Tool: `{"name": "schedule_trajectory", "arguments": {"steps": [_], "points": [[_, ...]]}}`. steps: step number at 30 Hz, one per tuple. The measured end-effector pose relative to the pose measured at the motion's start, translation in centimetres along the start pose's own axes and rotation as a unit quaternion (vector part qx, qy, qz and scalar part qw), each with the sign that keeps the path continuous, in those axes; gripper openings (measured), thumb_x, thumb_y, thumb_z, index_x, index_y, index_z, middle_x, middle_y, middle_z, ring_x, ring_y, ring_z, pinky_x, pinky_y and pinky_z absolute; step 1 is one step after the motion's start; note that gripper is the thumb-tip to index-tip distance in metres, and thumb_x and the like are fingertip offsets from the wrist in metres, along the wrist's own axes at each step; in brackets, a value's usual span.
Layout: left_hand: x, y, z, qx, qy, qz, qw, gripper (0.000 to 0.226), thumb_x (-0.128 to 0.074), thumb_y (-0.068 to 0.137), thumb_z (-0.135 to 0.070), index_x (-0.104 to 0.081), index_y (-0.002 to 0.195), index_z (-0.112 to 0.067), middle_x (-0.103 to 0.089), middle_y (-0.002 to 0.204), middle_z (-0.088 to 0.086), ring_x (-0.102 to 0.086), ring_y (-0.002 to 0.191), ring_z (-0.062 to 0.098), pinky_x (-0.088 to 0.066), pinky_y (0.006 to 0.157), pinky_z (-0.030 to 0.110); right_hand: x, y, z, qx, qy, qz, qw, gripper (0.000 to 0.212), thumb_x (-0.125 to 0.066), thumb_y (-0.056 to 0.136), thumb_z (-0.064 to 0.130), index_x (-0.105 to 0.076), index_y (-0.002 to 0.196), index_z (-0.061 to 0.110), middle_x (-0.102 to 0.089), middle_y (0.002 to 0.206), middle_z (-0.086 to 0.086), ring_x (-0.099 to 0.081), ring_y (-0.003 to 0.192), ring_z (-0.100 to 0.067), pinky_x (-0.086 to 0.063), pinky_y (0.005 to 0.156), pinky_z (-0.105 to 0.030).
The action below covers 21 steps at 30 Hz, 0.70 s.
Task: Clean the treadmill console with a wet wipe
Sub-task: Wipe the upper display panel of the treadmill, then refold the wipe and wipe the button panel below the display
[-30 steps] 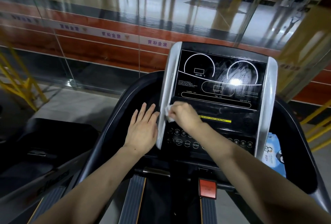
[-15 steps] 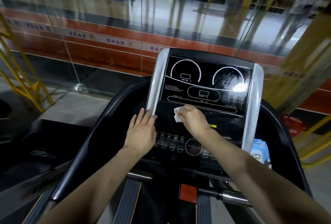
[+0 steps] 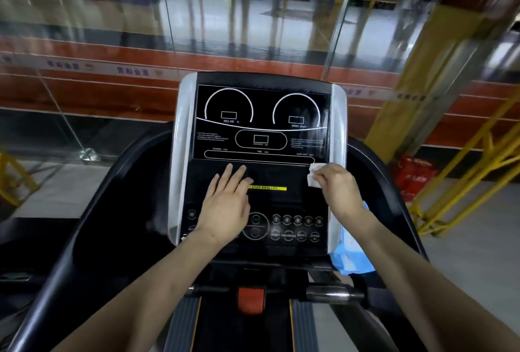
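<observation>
While the left hand (image 3: 225,205) lies flat on the treadmill console (image 3: 260,160), its fingers straight and slightly spread, the right hand (image 3: 339,187) holds a wet wipe (image 3: 313,175) against the console's right side. The left palm covers part of the button panel on the console's lower left, and its fingertips reach up onto the dark band below the display (image 3: 263,122); the longest fingers stop just short of the display's lower edge. A yellow strip (image 3: 267,188) on that dark band begins right beside the left hand's fingers and runs toward the console's middle.

The right hand's fingers are curled around the white wipe, which is bunched and sticks out past the knuckles toward the console's centre. The wipe touches the dark band just under the display's lower right corner, close to the silver trim (image 3: 337,137) on the console's right edge. Both forearms come in from the bottom of the view toward the console.

A row of round buttons (image 3: 297,220) sits on the console's lower right, between the two hands and uncovered. A blue packet (image 3: 353,256) lies just right of the console's lower corner, partly hidden behind the right wrist. A red tab (image 3: 251,299) hangs below the console's bottom edge, at its middle. A glass wall (image 3: 197,28) stands beyond the console's top.
</observation>
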<state>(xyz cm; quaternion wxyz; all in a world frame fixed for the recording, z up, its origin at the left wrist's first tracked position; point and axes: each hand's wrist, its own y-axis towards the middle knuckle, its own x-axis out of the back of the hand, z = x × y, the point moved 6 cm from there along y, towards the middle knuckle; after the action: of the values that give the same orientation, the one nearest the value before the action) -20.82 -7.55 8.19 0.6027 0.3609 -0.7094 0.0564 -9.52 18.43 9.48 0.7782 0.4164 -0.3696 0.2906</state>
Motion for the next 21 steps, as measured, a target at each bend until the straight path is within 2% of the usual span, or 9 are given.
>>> {"name": "schedule_trajectory", "arguments": {"steps": [3, 6, 10, 13, 15, 18, 21], "points": [[-0.9, 0.3, -1.5, -0.018, 0.007, 0.006, 1.0, 0.046, -0.048, 0.103, -0.02, -0.049, 0.149, -0.019, -0.029, 0.17, 0.003, -0.01, 0.162, 0.027, -0.014, 0.131, 0.05, 0.3, -0.3, -0.2, -0.029, 0.004, -0.023, 0.999, 0.014, -0.071, 0.094, 0.007, -0.072, 0.081, 0.003, -0.068, 0.086, -0.013, -0.067, 0.08, -0.034, -0.059, 0.07, -0.048], [-1.5, -0.1, -2.7, -0.028, 0.006, 0.002, 1.0, 0.044, -0.05, 0.101, -0.018, -0.053, 0.144, -0.019, -0.033, 0.169, 0.004, -0.012, 0.161, 0.027, -0.017, 0.13, 0.051, -1.3, -4.6, 0.6, -0.009, 0.014, -0.012, 1.0, 0.012, -0.072, 0.093, 0.003, -0.071, 0.081, 0.006, -0.067, 0.083, -0.009, -0.065, 0.081, -0.033, -0.059, 0.068, -0.048], [-1.7, -1.0, -4.0, -0.037, -0.015, -0.017, 0.999, 0.041, -0.052, 0.1, -0.018, -0.057, 0.14, -0.019, -0.039, 0.165, 0.003, -0.016, 0.161, 0.026, -0.018, 0.13, 0.051, -1.9, -7.7, -0.3, -0.023, 0.023, -0.005, 0.999, 0.016, -0.071, 0.09, -0.008, -0.069, 0.083, 0.006, -0.066, 0.085, -0.009, -0.065, 0.083, -0.03, -0.059, 0.073, -0.046], [-1.6, -1.9, -4.9, -0.042, -0.044, -0.032, 0.998, 0.038, -0.052, 0.099, -0.017, -0.059, 0.137, -0.019, -0.044, 0.161, 0.001, -0.022, 0.159, 0.024, -0.024, 0.128, 0.051, -0.8, -8.7, -1.0, -0.095, 0.1, -0.027, 0.99, 0.009, -0.067, 0.099, 0.004, -0.072, 0.093, 0.01, -0.066, 0.094, -0.001, -0.066, 0.088, -0.017, -0.056, 0.081, -0.033], [-1.2, -2.2, -5.5, -0.027, -0.075, -0.047, 0.996, 0.035, -0.054, 0.1, -0.018, -0.06, 0.134, -0.021, -0.052, 0.151, -0.003, -0.039, 0.149, 0.02, -0.036, 0.121, 0.051, 0.6, -9.3, -0.4, -0.122, 0.164, -0.053, 0.977, 0.008, -0.068, 0.1, 0.01, -0.072, 0.094, 0.015, -0.065, 0.094, 0.007, -0.063, 0.087, -0.007, -0.053, 0.081, -0.023], [-0.8, -2.1, -6.6, 0.035, -0.174, -0.056, 0.983, 0.028, -0.057, 0.102, -0.02, -0.065, 0.128, -0.024, -0.063, 0.126, -0.013, -0.056, 0.12, 0.012, -0.048, 0.104, 0.042, 2.0, -10.5, 1.2, -0.183, 0.289, -0.064, 0.937, 0.009, -0.071, 0.098, 0.014, -0.072, 0.091, 0.021, -0.071, 0.089, 0.008, -0.066, 0.086, -0.007, -0.052, 0.08, -0.019], [-1.1, -2.5, -7.9, 0.122, -0.374, -0.035, 0.919, 0.017, -0.064, 0.102, -0.023, -0.072, 0.115, -0.032, -0.072, 0.108, -0.017, -0.063, 0.11, 0.005, -0.052, 0.095, 0.033, 2.2, -11.7, 1.9, -0.263, 0.451, -0.051, 0.851, 0.013, -0.069, 0.099, 0.014, -0.074, 0.087, 0.018, -0.074, 0.087, 0.001, -0.066, 0.084, -0.012, -0.054, 0.083, -0.025]]}}
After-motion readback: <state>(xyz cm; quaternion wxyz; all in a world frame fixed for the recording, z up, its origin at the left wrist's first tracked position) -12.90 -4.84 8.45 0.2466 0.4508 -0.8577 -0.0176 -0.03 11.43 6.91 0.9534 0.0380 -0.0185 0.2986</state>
